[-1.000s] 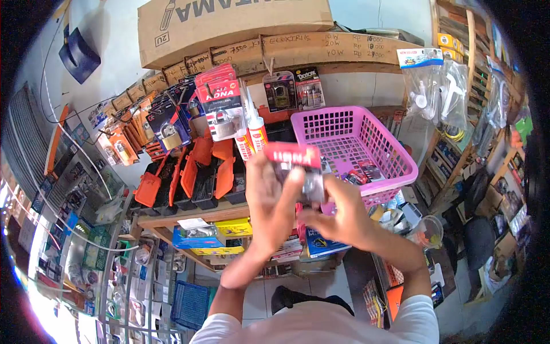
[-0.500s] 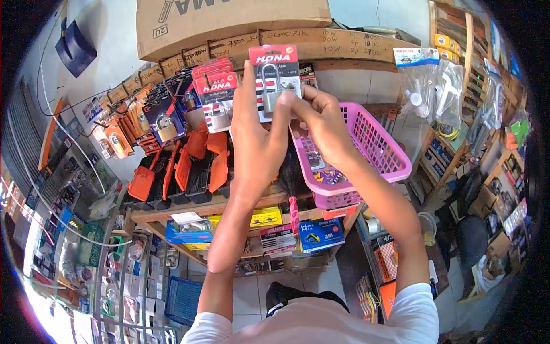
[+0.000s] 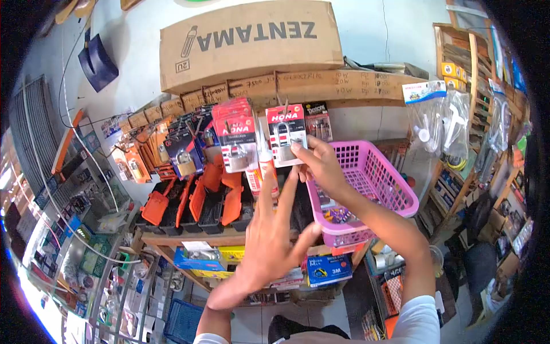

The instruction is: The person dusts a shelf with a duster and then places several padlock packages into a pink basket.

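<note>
Your right hand (image 3: 325, 166) is pinching the lower right side of a red-topped HONA padlock card (image 3: 287, 133), thumb on the front. The card is facing you nearly upright, its top edge meeting a hook below the handwritten wooden rail (image 3: 372, 85); whether the hook is passing through it, you cannot tell from here. Your left hand (image 3: 269, 243) is opening wide below the card, fingers spreading upward, gripping nothing; its fingertips are overlapping the red-labelled tubes (image 3: 267, 172) in view, contact unclear. To the left, a stack of similar HONA cards (image 3: 235, 143) is hanging close beside yours. The pink basket (image 3: 409, 203) is sitting to the right, under your right forearm, holding small packs. Orange-lidded bins (image 3: 211, 200) are standing open at lower left, on the wooden shelf.
</note>
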A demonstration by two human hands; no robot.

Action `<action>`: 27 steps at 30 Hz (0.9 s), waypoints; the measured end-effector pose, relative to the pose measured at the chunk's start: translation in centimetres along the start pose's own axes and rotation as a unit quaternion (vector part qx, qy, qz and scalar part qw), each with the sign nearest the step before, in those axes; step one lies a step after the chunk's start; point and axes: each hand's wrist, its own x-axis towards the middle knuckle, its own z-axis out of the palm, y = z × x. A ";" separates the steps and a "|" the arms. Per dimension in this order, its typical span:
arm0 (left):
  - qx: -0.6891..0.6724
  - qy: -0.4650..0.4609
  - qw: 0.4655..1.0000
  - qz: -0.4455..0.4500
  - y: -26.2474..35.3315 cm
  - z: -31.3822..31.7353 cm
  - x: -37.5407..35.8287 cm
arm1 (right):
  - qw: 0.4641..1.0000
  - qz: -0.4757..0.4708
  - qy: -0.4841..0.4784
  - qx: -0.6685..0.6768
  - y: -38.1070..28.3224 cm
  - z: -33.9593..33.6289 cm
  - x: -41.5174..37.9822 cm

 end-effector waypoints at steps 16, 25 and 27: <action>-0.015 -0.130 0.991 0.035 -1.6 8.2 -4.3 | 0.959 0.133 -0.032 -0.248 4.6 -6.5 10.1; -0.032 -0.118 0.992 0.042 -3.0 9.8 -4.4 | 0.728 0.205 -0.129 -0.641 6.9 -13.2 3.4; -0.028 -0.113 0.991 0.061 -3.4 9.6 -4.2 | 0.670 0.264 -0.211 -0.662 10.4 -16.2 2.4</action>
